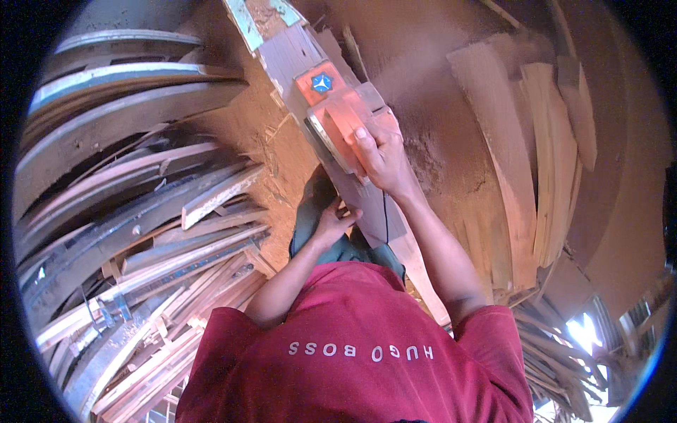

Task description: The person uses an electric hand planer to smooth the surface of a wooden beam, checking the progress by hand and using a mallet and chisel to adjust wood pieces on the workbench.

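The orange power tool (pixel 335 120), blocky and with a blue badge near its far end, sits on top of a long wooden board (pixel 285 53) that runs away from the worker's body. The right hand (pixel 384 162) is closed around the tool's handle, thumb over the top. A black cord (pixel 386 215) trails from there back along the board. Nearer the worker's lap, the left hand (pixel 333 224) rests at the board's left edge with fingers part bent; from where I stand I can't tell if it grips. The worker wears a red shirt (pixel 367 310). Over to the left lie heaped planks (pixel 127 158), and to the right broad boards (pixel 502 162) lie lengthwise beside brown ground.
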Motion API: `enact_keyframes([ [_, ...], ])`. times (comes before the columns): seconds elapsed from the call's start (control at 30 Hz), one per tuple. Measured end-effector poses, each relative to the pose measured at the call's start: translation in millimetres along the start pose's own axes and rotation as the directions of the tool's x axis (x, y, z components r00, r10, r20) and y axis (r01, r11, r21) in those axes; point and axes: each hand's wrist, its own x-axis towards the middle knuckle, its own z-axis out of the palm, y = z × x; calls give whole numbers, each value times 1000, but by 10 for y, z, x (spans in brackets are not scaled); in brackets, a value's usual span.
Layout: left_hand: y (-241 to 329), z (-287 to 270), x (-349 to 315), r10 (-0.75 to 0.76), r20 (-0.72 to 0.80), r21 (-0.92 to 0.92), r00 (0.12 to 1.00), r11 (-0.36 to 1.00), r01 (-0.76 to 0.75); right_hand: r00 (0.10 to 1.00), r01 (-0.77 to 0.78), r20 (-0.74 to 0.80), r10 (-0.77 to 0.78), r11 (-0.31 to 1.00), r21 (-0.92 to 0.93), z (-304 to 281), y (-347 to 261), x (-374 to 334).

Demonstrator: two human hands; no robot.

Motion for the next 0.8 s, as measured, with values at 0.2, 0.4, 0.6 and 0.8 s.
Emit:
enact_keyframes([
  [0.2,-184,57,2,119,88,100,989,987,-128,983,170,-68,-172,985,-44,18,-112,453],
  [0.4,-252,60,26,136,108,144,985,978,-151,973,215,-84,-217,976,-39,102,-346,899],
  [0.6,-62,17,23,78,158,307,984,944,-124,883,416,-196,-428,904,-97,274,-618,1535],
  [0.8,444,-60,69,67,80,330,995,940,-90,885,398,-230,-406,914,-80,193,-622,1538],
])
